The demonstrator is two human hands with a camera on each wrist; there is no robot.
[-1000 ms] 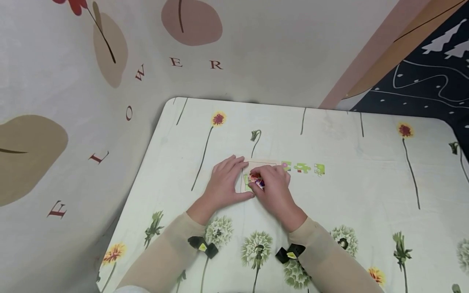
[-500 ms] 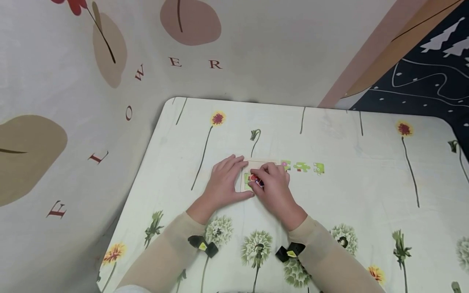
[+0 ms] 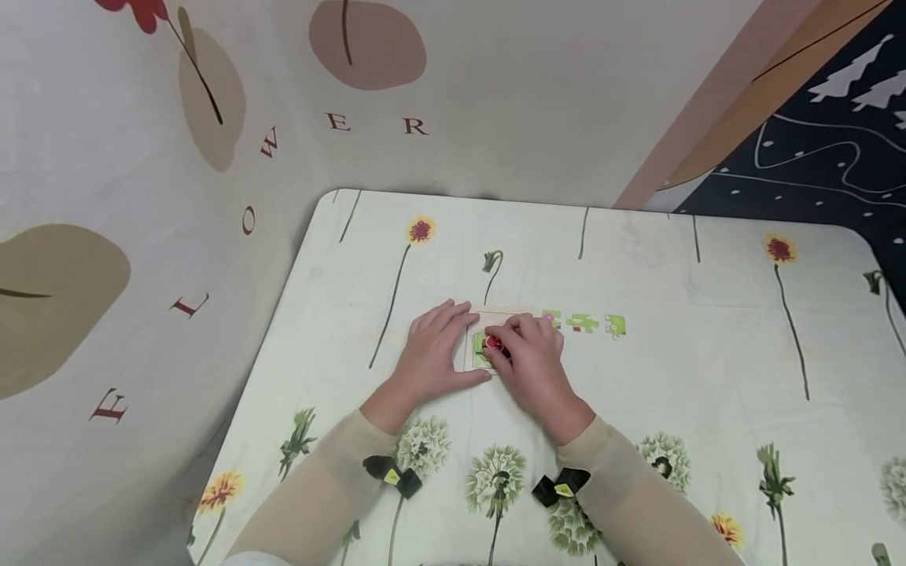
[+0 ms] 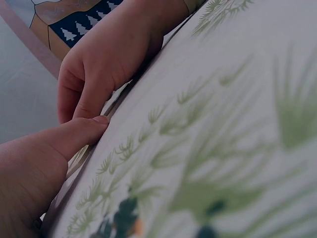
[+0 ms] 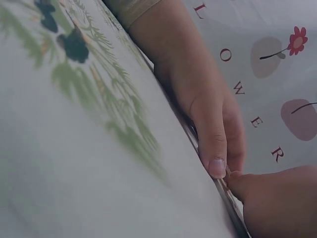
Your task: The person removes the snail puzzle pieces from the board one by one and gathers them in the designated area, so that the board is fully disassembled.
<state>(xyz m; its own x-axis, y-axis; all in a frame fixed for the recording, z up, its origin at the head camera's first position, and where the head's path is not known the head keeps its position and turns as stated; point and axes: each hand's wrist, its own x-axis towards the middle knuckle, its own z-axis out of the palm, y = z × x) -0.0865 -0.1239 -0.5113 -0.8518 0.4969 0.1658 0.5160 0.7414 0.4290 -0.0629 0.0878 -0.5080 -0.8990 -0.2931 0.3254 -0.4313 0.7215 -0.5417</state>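
A small pale puzzle board (image 3: 501, 316) lies on the table in the head view. Across its left side rests my left hand (image 3: 433, 350), fingers straight along the upper left and thumb extended at the lower edge. My right hand (image 3: 535, 365) pinches a red and dark puzzle piece (image 3: 493, 343) between thumb and fingertips, low over the board. Beside that piece, a green puzzle piece (image 3: 477, 347) sits in the board's left part. The right hand covers the board's right side. In the left wrist view, the left thumb (image 4: 91, 128) touches the board's edge.
In a row right of the board lie a green puzzle piece with pink (image 3: 552, 318), another green piece (image 3: 583, 323) and a third (image 3: 615, 325). Flower-printed cloth covers the table (image 3: 679, 346). A patterned wall hanging (image 3: 495, 149) stands along its far and left edges.
The red and dark puzzle piece has turned or shifted slightly within the right hand's pinch, and its red part shows differently. The left hand keeps its place on the board.
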